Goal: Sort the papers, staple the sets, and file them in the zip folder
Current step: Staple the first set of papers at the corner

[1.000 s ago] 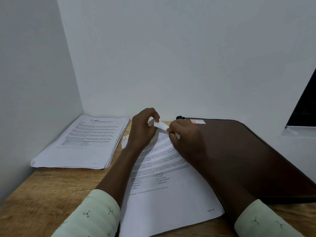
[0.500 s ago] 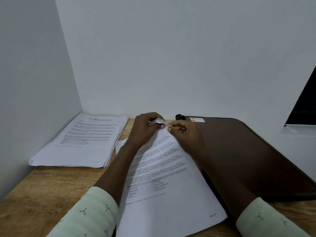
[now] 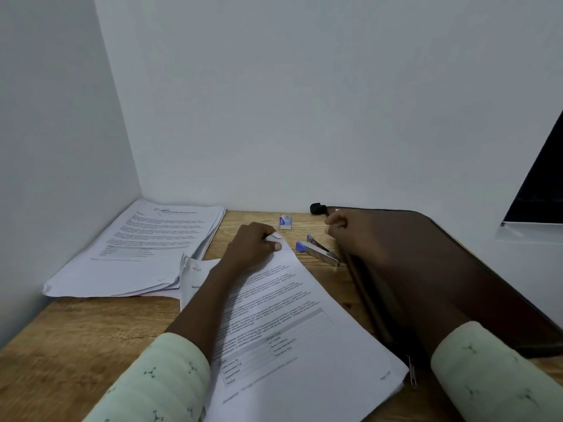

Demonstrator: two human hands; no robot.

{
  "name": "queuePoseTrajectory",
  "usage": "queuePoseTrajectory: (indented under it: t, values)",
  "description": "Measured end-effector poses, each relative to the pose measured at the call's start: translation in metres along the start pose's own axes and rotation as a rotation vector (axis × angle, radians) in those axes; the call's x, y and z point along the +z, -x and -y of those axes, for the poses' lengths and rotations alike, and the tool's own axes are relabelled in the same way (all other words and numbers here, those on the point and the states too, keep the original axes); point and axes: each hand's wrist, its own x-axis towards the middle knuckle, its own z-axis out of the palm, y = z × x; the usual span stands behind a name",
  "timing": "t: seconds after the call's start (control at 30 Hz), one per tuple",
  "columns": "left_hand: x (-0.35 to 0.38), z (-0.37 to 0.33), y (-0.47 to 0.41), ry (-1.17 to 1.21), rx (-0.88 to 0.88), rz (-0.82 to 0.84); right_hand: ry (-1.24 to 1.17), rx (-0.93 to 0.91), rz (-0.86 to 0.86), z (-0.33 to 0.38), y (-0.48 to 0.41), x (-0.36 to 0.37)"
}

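Observation:
A set of printed papers (image 3: 292,330) lies in front of me on the wooden desk. My left hand (image 3: 253,248) pinches its folded top corner between thumb and fingers. My right hand (image 3: 353,236) hovers blurred over the left edge of the dark brown zip folder (image 3: 475,284), fingers curled, just right of a blue and silver stapler (image 3: 318,252). Whether it holds anything I cannot tell. A small box of staples (image 3: 285,222) lies near the wall behind the stapler. A thick stack of papers (image 3: 143,248) sits in the left corner.
White walls close in the desk (image 3: 76,327) at the left and back. A crumpled loose sheet (image 3: 195,275) lies between the stack and the set. A paper clip (image 3: 412,373) rests by the folder's near left corner. A dark window (image 3: 542,184) is at the right.
My right hand has let go of the paper corner and moved right over the folder's edge, uncovering the stapler and staple box. My left hand still holds the corner.

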Motion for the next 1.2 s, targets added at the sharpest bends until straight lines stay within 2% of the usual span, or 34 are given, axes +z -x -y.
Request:
queuePoseTrajectory:
  t: [0.07,0.13,0.27,0.37,0.43,0.5,0.57,0.6,0.67,0.8,0.93,1.0,1.1,1.2]
  values:
    - [0.004,-0.001,0.000,-0.008,0.010,0.024,0.245,-0.004,0.119,0.000,-0.003,0.004]
    - [0.007,-0.002,0.001,0.005,0.026,0.053,0.457,-0.059,0.165,0.003,-0.004,0.012]
    - [0.010,-0.002,0.001,0.054,0.063,0.084,0.563,-0.095,0.204,0.010,-0.007,0.027]
    - [0.011,-0.002,0.002,0.095,0.053,0.100,0.550,-0.081,0.226,0.009,-0.011,0.027]
    - [0.010,-0.002,0.003,0.109,0.043,0.101,0.371,-0.047,0.209,0.009,-0.011,0.018]
    - [0.008,-0.001,0.003,0.133,0.028,0.101,-0.087,0.057,0.229,0.009,-0.007,0.007]
    - [0.008,-0.001,0.003,0.142,0.018,0.113,-0.681,0.247,0.386,0.014,-0.001,-0.004]
    - [0.009,0.000,0.004,0.144,0.018,0.121,-0.874,0.311,0.465,0.014,0.002,-0.009]
    - [0.009,-0.001,0.004,0.154,0.022,0.131,-1.005,0.340,0.583,0.011,0.005,-0.014]
    - [0.008,-0.001,0.003,0.210,0.029,0.121,-0.943,0.308,0.669,0.007,0.006,-0.011]
    - [0.008,0.000,0.003,0.245,0.018,0.103,-0.920,0.307,0.661,0.008,0.008,-0.008]
    - [0.008,0.000,0.003,0.268,0.017,0.114,-0.780,0.246,0.600,0.009,0.007,-0.006]
    - [0.006,0.000,0.003,0.318,0.010,0.127,-0.406,0.091,0.506,0.007,0.006,-0.006]
    - [0.006,-0.002,0.004,0.384,-0.028,0.137,-0.260,0.002,0.469,0.004,0.005,-0.008]
